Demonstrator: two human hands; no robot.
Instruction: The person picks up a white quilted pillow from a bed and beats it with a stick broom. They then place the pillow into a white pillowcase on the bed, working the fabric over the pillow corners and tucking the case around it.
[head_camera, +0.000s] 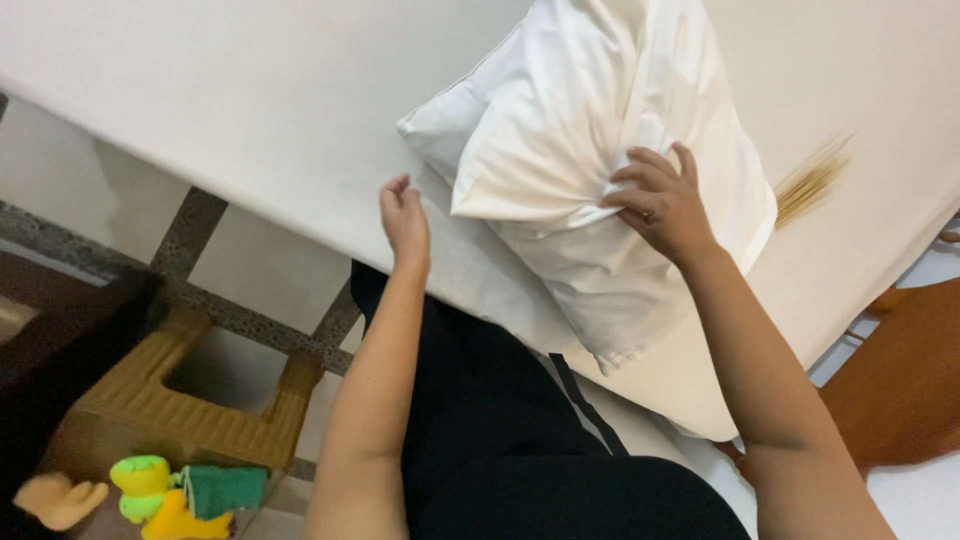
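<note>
Right fingers (650, 180) gripping white pillow (590, 140), left fingers (398, 195) loose, above white bed (250, 110).

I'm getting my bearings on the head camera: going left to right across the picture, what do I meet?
Colourful plush toys on the floor → tan plastic stool → left hand at the bed edge → white pillow → right hand gripping the pillowcase → straw broom bristles on the bed sheet.

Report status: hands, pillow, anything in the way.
Right hand gripping the white fabric pillow. Left hand open at the white bed sheet. Nothing blocking.
</note>
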